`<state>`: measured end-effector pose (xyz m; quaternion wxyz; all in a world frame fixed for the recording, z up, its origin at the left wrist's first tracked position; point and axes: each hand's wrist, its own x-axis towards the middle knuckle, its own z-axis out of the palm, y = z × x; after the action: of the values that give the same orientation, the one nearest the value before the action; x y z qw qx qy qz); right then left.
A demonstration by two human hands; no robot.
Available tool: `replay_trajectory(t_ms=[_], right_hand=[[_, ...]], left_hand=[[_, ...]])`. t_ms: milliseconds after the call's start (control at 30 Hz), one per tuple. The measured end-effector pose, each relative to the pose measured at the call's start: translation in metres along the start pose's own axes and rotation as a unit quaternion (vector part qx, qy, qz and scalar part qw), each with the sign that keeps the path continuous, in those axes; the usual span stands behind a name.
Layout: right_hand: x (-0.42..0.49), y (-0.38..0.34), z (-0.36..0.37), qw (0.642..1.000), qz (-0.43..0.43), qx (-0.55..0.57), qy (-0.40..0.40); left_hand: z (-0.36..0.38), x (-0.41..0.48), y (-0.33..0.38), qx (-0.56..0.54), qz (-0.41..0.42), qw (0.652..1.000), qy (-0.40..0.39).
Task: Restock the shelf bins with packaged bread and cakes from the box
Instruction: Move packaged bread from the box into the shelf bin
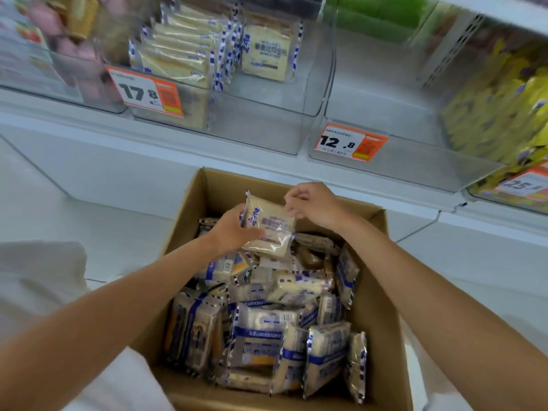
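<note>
Clear-wrapped bread packet (268, 229) hangs above the cardboard box (225, 186), left hand (229, 232) gripping its lower-left edge, thumb across the front, right hand (314, 206) pinching its top-right corner.

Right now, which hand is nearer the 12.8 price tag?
Right. The right hand is just below the 12.8 price tag; the left hand is lower and further left.

Above-left of the grip, the price tag (144, 93) on a clear bin (252, 126) is showing "17 8". Above-right, the second price tag (350, 143) is showing "12 .8", and a far-right tag (523, 183) is showing "25". The gripped bread packet (268, 229) is carrying Chinese print, too blurred for reading.
</note>
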<state>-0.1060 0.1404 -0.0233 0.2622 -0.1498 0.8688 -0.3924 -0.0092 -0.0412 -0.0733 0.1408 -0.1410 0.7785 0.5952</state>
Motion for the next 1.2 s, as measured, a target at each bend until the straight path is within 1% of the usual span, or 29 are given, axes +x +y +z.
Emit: replay_trajectory(t_ms=[67, 133, 167, 233, 300, 400, 433, 500, 567, 700, 733, 767, 833, 867, 933, 1033, 1100, 1133, 1200], right_hand=[[-0.008, 0.019, -0.004, 0.998, 0.034, -0.057, -0.015], [-0.020, 0.043, 0.000, 0.991, 0.079, -0.090, -0.067], [-0.025, 0.056, 0.004, 0.988, 0.094, -0.088, -0.084], [-0.034, 0.078, 0.013, 0.988, 0.112, -0.045, -0.096], [-0.038, 0.102, 0.020, 0.980, 0.123, -0.054, -0.145], [-0.044, 0.140, 0.034, 0.945, 0.104, -0.185, -0.249], [-0.046, 0.151, 0.039, 0.935, 0.092, -0.205, -0.274], [-0.048, 0.167, 0.048, 0.928, 0.081, -0.203, -0.301], [-0.048, 0.171, 0.048, 0.932, 0.064, -0.201, -0.294], [-0.040, 0.165, 0.047, 0.949, 0.054, -0.129, -0.283], [-0.037, 0.165, 0.046, 0.946, 0.050, -0.140, -0.287], [-0.034, 0.165, 0.045, 0.940, 0.042, -0.175, -0.291], [-0.031, 0.170, 0.044, 0.914, 0.010, -0.284, -0.289], [-0.031, 0.171, 0.045, 0.910, -0.005, -0.307, -0.280], [-0.029, 0.173, 0.054, 0.918, -0.023, -0.299, -0.258], [-0.017, 0.167, 0.075, 0.918, -0.047, -0.304, -0.251], [-0.008, 0.163, 0.076, 0.916, -0.039, -0.305, -0.257], [-0.006, 0.163, 0.072, 0.908, -0.041, -0.326, -0.261], [-0.003, 0.168, 0.066, 0.877, -0.060, -0.397, -0.263]], left_hand=[[-0.016, 0.002, -0.012, 0.007, -0.020, 1.000, 0.016], [-0.030, -0.002, -0.021, 0.025, -0.039, 0.999, 0.026], [-0.035, -0.004, -0.025, 0.022, -0.044, 0.998, 0.029], [-0.039, -0.006, -0.032, 0.007, -0.051, 0.998, 0.032], [-0.039, -0.005, -0.035, 0.004, -0.054, 0.998, 0.035], [-0.034, -0.001, -0.043, -0.001, -0.059, 0.998, 0.020], [-0.031, 0.000, -0.045, -0.006, -0.061, 0.998, 0.016], [-0.025, 0.002, -0.049, -0.009, -0.065, 0.998, 0.007], [-0.021, 0.002, -0.051, -0.007, -0.071, 0.997, 0.003], [-0.018, -0.001, -0.051, -0.011, -0.094, 0.995, 0.012], [-0.017, -0.002, -0.051, -0.009, -0.097, 0.995, 0.012], [-0.017, -0.004, -0.050, -0.007, -0.098, 0.995, 0.011], [-0.018, -0.007, -0.049, -0.010, -0.101, 0.995, 0.015], [-0.018, -0.008, -0.049, -0.015, -0.103, 0.994, 0.017], [-0.017, -0.009, -0.049, -0.015, -0.104, 0.994, 0.020], [-0.018, -0.010, -0.050, -0.020, -0.108, 0.994, 0.030], [-0.020, -0.011, -0.050, -0.021, -0.108, 0.993, 0.034], [-0.021, -0.011, -0.049, -0.020, -0.107, 0.993, 0.036], [-0.024, -0.012, -0.049, -0.021, -0.109, 0.993, 0.039]])
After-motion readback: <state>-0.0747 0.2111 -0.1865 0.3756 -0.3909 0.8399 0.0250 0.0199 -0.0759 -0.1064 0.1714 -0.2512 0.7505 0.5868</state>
